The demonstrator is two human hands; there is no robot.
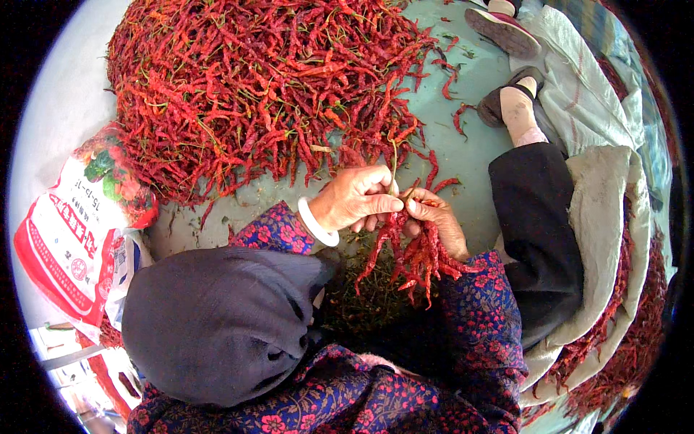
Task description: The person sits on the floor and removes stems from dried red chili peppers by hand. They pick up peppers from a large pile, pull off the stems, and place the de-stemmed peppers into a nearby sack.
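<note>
My left hand [355, 200], with a white bangle at the wrist, pinches the stems of red chili peppers between thumb and finger. Close against it, my right hand [436, 219] grips a bunch of wrinkled red chili peppers [425, 255] by their stem ends. The peppers hang down from both hands, tips towards my lap. One long pale stem [395, 163] stands up above the left thumb. Beyond the hands lies a large heap of red chili peppers [260, 92] with green stems. Some fingers are hidden behind the peppers.
A printed plastic sack [70, 244] leans at the left of the heap. At the right, an open woven sack [602, 217] holds more red chilies. Another person's shoes [504, 32] show at the top right. Loose chilies [449, 84] and plant scraps [363, 298] lie on the floor.
</note>
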